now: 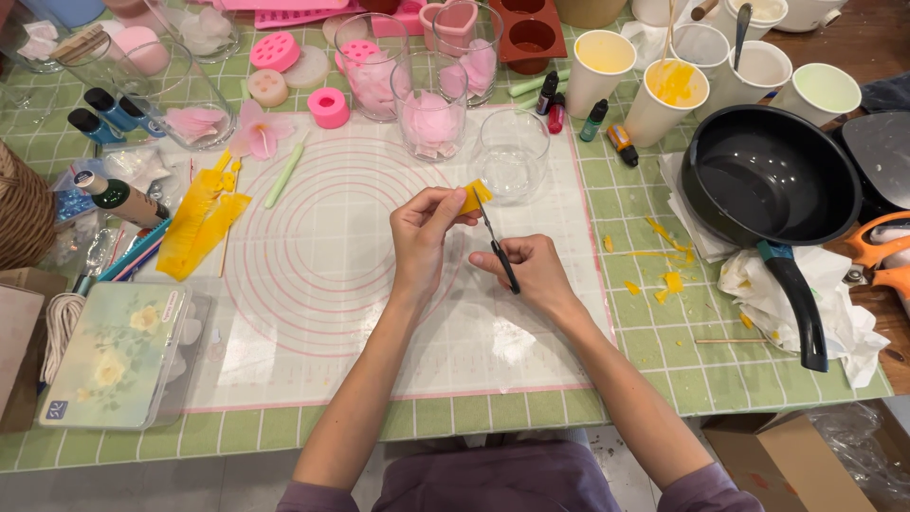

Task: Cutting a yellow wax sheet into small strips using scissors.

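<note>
Snipping a little yellow wax piece over the white silicone mat [313, 313]

The left hand [422, 237] pinches the yellow wax piece [475, 196] tight between thumb and fingertips, up over the middle of the mat and just in front of an empty glass [512, 156]. The right hand [531, 270] is closed around small black scissors [497, 245], blade tips right at the piece. More yellow sheets [199, 223] lie by the mat's left edge, and a black pan [768, 185] sits near the table's right edge.
</note>
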